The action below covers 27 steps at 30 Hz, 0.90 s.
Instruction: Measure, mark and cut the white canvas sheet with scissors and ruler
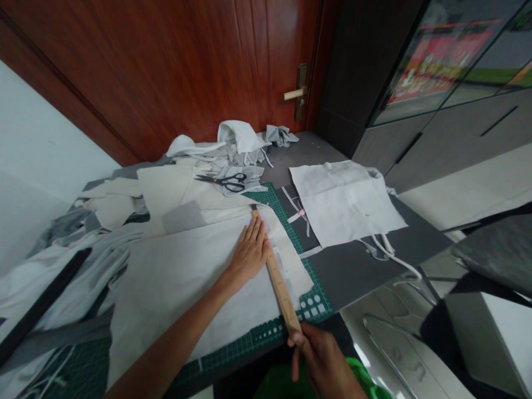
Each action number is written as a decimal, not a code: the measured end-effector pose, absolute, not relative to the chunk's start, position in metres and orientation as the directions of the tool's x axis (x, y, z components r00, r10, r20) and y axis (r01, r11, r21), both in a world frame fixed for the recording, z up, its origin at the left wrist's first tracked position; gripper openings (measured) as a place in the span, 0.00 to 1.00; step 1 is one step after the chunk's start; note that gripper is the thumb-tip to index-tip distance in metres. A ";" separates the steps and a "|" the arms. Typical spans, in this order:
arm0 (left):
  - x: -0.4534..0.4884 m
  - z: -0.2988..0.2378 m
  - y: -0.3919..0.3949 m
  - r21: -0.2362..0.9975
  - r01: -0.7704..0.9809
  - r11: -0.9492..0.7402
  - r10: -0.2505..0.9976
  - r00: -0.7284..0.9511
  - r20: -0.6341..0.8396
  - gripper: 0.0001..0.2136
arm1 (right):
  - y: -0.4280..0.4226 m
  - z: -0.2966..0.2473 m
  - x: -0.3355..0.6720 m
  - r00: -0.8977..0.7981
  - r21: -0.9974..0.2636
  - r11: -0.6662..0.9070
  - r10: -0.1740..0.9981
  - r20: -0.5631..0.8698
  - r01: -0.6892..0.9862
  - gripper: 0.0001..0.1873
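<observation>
Head view, clock face laid with 12 pointing away from the worker: the wooden ruler lies on pale cloth, its long axis running roughly from 11 o'clock to 5 o'clock. Both hands are in contact with it, so neither is nearer.

Left hand: placed towards the ruler's 11 o'clock end, palm down, fingers straight and close together, lying on the wood rather than wrapped round it. From these fingers the greater part of the ruler extends towards 5 o'clock.

Right hand: at the ruler's 5 o'clock end, fingers clamped on the wood. From this grip the ruler extends towards 11 o'clock. Whether the curled fingers hold anything further, I cannot tell from where I stand.

Cloth shows on both sides of the ruler: a broad area towards 9 o'clock, a narrow margin towards 3 o'clock. Whether that margin belongs to the same piece cannot be established. Beneath is a green mat, exposed along the margin's 3 o'clock side and along the near edge.

Scissors with black handles lie at 11 o'clock from the left hand, well clear of the fingers. A white fabric piece lies at 2 o'clock from the ruler, on the dark table. Crumpled rags are heaped beyond the scissors, towards 12 o'clock.
</observation>
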<state>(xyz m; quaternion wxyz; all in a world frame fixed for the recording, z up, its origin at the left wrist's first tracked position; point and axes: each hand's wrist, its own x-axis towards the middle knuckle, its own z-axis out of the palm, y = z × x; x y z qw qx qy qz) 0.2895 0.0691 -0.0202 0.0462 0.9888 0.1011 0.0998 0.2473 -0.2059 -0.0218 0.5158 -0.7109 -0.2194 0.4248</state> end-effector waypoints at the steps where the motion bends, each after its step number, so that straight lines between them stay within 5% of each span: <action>1: 0.290 -0.021 0.070 0.114 0.190 -0.975 0.209 0.958 0.197 0.28 | -0.207 -0.023 0.249 0.556 -0.920 -0.380 0.746 -0.366 -0.094 0.38; 15: 0.290 -0.014 0.081 0.126 0.186 -0.974 0.207 0.960 0.186 0.38 | -0.215 0.000 0.276 0.494 -0.800 -0.586 0.737 -0.461 0.127 0.34; 18: 0.291 -0.011 0.080 0.120 0.196 -0.973 0.214 0.964 0.159 0.40 | -0.215 0.026 0.309 0.543 -0.772 -0.569 0.759 -0.360 0.283 0.34; 23: 0.293 -0.012 0.083 0.134 0.194 -0.972 0.213 0.965 0.151 0.40 | -0.164 0.063 0.401 0.746 -0.620 -0.541 0.656 0.112 0.569 0.25; 27: 0.291 -0.014 0.092 0.144 0.152 -0.978 0.171 0.977 0.131 0.43 | -0.103 0.047 0.460 0.792 -0.376 -0.719 0.607 0.068 0.584 0.18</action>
